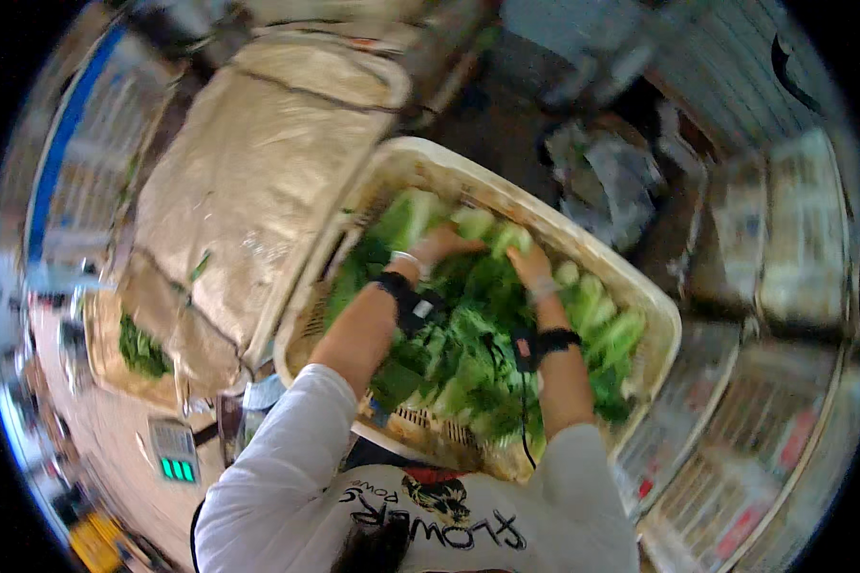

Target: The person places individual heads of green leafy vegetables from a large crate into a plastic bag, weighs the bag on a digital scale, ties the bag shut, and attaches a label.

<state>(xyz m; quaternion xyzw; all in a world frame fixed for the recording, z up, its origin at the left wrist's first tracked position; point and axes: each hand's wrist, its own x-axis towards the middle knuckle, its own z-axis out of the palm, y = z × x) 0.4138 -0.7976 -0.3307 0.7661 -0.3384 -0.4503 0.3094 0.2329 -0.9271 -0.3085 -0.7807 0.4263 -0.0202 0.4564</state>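
Heads of leafy greens (468, 334) with pale stem ends fill a cream plastic crate (592, 232) in front of me. My left hand (449, 245) reaches in among them near the crate's far side. Its fingers are stretched out to the right over the leaves. Close by on the right, my right hand (530, 265) is beside the pale end of one leafy head (512, 237). Motion smears its fingers, so its grip on that head is unclear. Straps with small dark devices circle both wrists.
A beige cloth or sheet (248, 181) covers a surface left of the crate. Another crate (115, 363) with greens and a scale (175, 451) with a green lit display are farther left. Stacked pale crates (736, 411) stand at right. Clear plastic bags (607, 181) lie beyond.
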